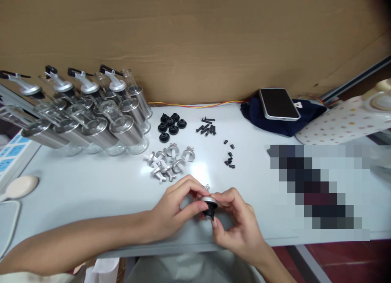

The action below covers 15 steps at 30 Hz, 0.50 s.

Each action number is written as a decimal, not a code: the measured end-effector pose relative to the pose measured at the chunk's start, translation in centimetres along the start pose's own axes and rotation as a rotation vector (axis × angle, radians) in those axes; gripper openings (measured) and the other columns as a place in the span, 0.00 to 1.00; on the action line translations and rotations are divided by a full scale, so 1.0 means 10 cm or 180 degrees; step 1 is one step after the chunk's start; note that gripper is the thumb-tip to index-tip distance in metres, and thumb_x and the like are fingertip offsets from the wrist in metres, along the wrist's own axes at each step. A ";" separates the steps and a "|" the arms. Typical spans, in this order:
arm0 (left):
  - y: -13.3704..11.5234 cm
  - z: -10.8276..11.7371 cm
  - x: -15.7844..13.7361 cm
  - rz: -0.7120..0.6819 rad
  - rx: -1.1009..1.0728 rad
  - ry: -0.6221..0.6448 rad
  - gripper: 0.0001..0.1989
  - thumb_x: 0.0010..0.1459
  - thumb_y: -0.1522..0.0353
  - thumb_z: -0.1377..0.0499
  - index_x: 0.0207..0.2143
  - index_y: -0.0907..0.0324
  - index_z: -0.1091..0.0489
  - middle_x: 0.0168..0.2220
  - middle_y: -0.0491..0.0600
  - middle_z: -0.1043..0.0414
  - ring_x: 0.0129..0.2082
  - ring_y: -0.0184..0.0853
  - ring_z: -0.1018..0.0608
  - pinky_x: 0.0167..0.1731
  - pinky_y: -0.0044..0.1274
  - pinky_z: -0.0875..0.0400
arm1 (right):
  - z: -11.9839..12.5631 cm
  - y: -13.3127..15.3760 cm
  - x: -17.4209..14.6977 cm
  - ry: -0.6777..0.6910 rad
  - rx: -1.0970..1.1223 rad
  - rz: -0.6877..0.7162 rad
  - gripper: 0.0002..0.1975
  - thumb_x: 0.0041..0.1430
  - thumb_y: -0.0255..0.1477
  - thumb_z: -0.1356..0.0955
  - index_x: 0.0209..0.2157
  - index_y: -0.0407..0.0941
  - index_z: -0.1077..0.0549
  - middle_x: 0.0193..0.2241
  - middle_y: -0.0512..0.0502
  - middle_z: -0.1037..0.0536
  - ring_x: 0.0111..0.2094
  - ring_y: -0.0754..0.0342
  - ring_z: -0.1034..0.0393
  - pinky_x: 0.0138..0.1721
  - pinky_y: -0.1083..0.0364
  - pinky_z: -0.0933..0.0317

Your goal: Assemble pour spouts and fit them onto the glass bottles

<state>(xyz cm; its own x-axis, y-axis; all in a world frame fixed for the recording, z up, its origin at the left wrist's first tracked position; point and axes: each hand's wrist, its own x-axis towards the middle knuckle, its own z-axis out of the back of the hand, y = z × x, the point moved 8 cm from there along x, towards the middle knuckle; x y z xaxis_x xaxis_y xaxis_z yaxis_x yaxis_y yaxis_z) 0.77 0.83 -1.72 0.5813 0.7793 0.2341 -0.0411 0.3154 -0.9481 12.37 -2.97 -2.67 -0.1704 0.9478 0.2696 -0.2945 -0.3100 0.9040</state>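
Observation:
Between my two hands, close to the table's front edge, is a pour spout [209, 209] with a silver cap and a black ribbed stopper below it. My left hand [186, 205] grips it from the left, thumb on the rim. From the right, my right hand [236, 217] pinches it, with the thumb at the stopper's lower end. Several silver spout tops [168, 162] lie just beyond my left hand. Behind them sit several black rubber stoppers [171, 126]. Small black levers [207, 127] and tiny black caps [230, 155] lie loose to the right of these.
Glass bottles with steel sleeves [97, 130] crowd the left back, some fitted with spouts. A phone [279, 103] rests on dark blue cloth [256, 116] at the back right, beside a dotted container [336, 120]. A white oval object [23, 186] lies at left. Cardboard [195, 46] stands behind.

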 end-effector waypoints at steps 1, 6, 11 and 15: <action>0.00 0.00 0.00 -0.0004 0.0027 -0.0027 0.10 0.65 0.62 0.46 0.40 0.59 0.31 0.35 0.48 0.30 0.35 0.32 0.26 0.37 0.24 0.31 | 0.00 0.01 -0.01 -0.0012 -0.0049 0.0036 0.15 0.52 0.21 0.36 0.41 0.49 0.40 0.26 0.52 0.26 0.24 0.56 0.27 0.28 0.58 0.31; -0.03 0.02 0.00 -0.0126 0.0129 -0.0188 0.11 0.66 0.63 0.48 0.36 0.60 0.32 0.34 0.49 0.30 0.34 0.32 0.26 0.35 0.23 0.31 | 0.00 0.03 -0.02 -0.0042 -0.0173 0.0159 0.15 0.52 0.20 0.35 0.40 0.49 0.39 0.28 0.50 0.23 0.25 0.55 0.25 0.28 0.60 0.30; -0.04 0.04 0.00 -0.0116 0.0117 -0.0214 0.08 0.66 0.65 0.48 0.39 0.59 0.32 0.35 0.48 0.31 0.34 0.31 0.27 0.35 0.22 0.30 | 0.02 0.04 0.03 -0.0135 0.0014 0.0142 0.16 0.56 0.21 0.35 0.45 0.51 0.37 0.31 0.51 0.23 0.30 0.57 0.24 0.32 0.62 0.31; -0.09 0.03 -0.01 -0.0272 0.0343 -0.0107 0.12 0.67 0.69 0.50 0.51 0.56 0.35 0.43 0.51 0.33 0.45 0.34 0.28 0.46 0.26 0.30 | 0.06 0.00 0.06 -0.0210 0.0396 -0.0008 0.15 0.64 0.24 0.38 0.50 0.53 0.38 0.37 0.49 0.23 0.37 0.57 0.25 0.39 0.61 0.31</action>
<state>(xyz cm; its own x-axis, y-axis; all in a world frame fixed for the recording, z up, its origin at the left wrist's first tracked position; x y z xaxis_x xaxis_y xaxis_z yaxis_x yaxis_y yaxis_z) 0.55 0.66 -0.83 0.5591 0.7641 0.3217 -0.0807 0.4364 -0.8961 12.78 -2.34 -2.34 -0.1064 0.9527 0.2847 -0.1753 -0.2998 0.9377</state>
